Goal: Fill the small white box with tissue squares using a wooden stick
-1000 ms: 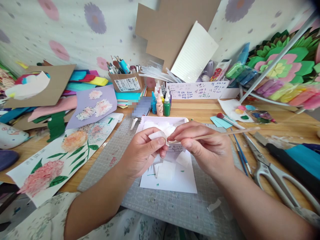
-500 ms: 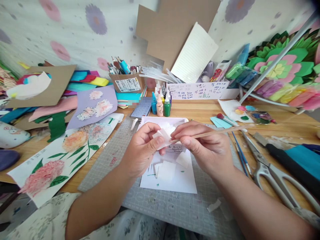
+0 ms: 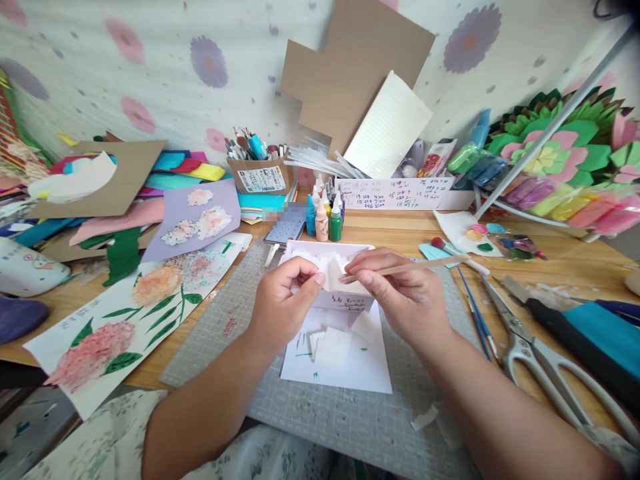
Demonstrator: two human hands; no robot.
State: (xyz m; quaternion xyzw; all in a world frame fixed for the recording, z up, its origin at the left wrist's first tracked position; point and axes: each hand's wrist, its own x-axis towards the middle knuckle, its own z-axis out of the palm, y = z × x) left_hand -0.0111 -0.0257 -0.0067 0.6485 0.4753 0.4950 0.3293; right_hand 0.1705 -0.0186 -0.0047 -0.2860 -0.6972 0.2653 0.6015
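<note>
Control likely explains why the right hand clamps a thin beige wooden stick near one end; left hand fingertips meet, contents unclear.

Stick: thin, pale, wood-like, straight; gripped in the right hand, slanting, outer end higher in frame, inner tip over the box. Box: open, whitish-lilac, shallow, dark handwriting on near wall, upright, partly hidden by hands. White paper pieces inside: thin, loosely heaped, one standing tilted by the stick tip; contact unclear. Loose white squares: flat, overlapping, on the white sheet in front of box.
</note>
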